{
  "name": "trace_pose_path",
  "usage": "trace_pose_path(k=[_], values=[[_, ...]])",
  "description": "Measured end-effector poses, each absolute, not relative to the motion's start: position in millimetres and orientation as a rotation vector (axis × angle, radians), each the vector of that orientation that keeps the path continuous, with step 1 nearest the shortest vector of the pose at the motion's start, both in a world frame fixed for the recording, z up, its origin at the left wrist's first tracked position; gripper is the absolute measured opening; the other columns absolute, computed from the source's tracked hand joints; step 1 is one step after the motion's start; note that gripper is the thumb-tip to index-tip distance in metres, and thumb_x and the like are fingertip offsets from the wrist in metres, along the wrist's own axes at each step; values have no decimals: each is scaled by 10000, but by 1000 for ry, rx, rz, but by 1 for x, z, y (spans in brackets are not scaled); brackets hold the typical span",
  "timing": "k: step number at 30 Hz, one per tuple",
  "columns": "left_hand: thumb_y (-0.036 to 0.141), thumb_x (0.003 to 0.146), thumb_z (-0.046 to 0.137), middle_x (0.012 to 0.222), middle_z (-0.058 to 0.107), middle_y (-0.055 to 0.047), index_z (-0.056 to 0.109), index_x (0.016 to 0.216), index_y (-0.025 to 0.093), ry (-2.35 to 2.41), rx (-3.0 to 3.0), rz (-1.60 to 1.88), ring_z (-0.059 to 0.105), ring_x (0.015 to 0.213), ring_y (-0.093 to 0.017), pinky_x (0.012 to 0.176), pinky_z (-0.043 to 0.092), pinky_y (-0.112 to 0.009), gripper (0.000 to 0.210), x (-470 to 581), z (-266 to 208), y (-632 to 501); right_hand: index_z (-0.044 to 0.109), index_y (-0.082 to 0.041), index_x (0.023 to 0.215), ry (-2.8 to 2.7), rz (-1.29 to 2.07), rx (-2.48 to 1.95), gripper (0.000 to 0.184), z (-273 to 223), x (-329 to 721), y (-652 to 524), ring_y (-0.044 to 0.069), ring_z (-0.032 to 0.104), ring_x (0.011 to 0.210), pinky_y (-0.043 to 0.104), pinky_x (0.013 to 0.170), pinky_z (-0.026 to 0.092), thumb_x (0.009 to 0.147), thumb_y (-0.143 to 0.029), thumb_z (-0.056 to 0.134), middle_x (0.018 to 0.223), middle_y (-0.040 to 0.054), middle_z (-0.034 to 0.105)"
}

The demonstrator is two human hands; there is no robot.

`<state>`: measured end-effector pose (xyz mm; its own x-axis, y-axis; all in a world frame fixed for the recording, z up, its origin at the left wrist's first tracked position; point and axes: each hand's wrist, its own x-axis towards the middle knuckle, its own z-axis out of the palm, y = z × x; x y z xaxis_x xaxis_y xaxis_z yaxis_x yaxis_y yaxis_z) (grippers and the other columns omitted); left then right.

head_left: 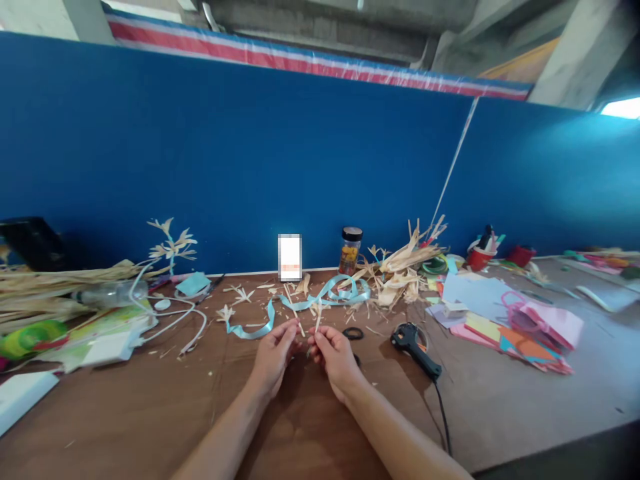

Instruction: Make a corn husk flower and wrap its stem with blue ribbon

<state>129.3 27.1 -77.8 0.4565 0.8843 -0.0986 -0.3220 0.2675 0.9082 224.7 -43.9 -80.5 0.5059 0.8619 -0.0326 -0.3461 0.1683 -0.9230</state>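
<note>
My left hand [275, 355] is closed in a pinch on a thin pale strip of dried husk [294, 311] that slants up and away. Close beside it, my right hand [338, 360] pinches a second pale husk strip [319, 316], which stands nearly upright from the fingertips. The two hands are nearly touching above the brown table [165, 413]. Just beyond them a light blue ribbon [300, 304] curls across the tabletop among husk scraps. A black ring-shaped object [353, 333] lies right of my right hand; the rest of it is unclear.
A black glue gun [416, 350] with its cord lies to the right, near coloured paper [500, 330]. Behind are a dark-lidded jar [351, 250], a husk pile [403, 270] and a blurred-out white rectangle [290, 258]. Left are a husk flower [173, 248], white cable [193, 307] and plastic bottle [113, 293].
</note>
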Motion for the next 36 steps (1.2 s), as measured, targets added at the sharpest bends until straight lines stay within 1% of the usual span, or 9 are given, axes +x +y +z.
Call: trace_pose_path(k=[4,9,11,15,20,24,27,30,36], values=[[376,674,596,906,629,-67,618,955,145,756,1348,982,552,686,-139,607,449,-238,365,128,-78,28,594,-136,821,-531,953,-1000,231,-79,229,-43,51,447,495,152,435,320,675,-315,610,657,5,571],[382,716,536,692,624,-47,635,645,138,743,1679,1013,551,685,-160,643,438,-254,273,124,-63,22,590,-137,795,-594,963,-1002,235,-79,232,-42,51,422,463,153,407,294,673,-337,615,629,-6,551],[382,704,549,657,626,-40,629,669,136,755,1655,969,561,648,-156,632,442,-259,261,124,-56,18,585,-134,777,-662,941,-1025,228,-78,230,-42,54,423,467,156,412,298,690,-344,600,627,-8,546],[355,663,596,759,656,-60,628,835,124,747,1582,894,584,683,-163,646,451,-265,290,128,-49,11,587,-128,773,-810,886,-1071,224,-76,226,-46,60,408,457,166,425,305,719,-345,571,547,-26,513],[318,633,623,781,664,-71,641,816,111,774,1432,901,589,712,-168,680,454,-272,277,129,-53,5,599,-136,797,-979,804,-1138,232,-76,223,-51,81,421,438,182,417,319,754,-350,518,508,-31,503],[326,651,597,718,665,-67,652,768,114,873,1491,999,588,663,-170,648,456,-280,248,124,-58,3,598,-145,860,-1099,654,-1230,235,-76,226,-54,151,561,609,236,559,437,761,-336,503,675,34,612],[322,669,571,718,670,-63,663,730,136,945,1677,1112,589,666,-176,650,447,-281,215,119,-63,4,583,-142,904,-1071,503,-1291,258,-75,229,-56,183,590,711,270,642,463,749,-336,513,809,82,639],[314,688,549,712,667,-56,662,729,149,966,1809,1146,584,642,-170,614,441,-268,204,118,-68,3,577,-144,897,-1039,437,-1316,266,-73,231,-56,177,591,710,261,627,467,739,-350,521,823,86,641],[327,717,527,684,638,-45,637,701,156,986,1928,1139,563,625,-158,580,420,-248,203,120,-71,-8,582,-146,803,-1002,488,-1312,265,-72,231,-54,157,573,583,243,540,457,681,-381,581,685,52,636]])
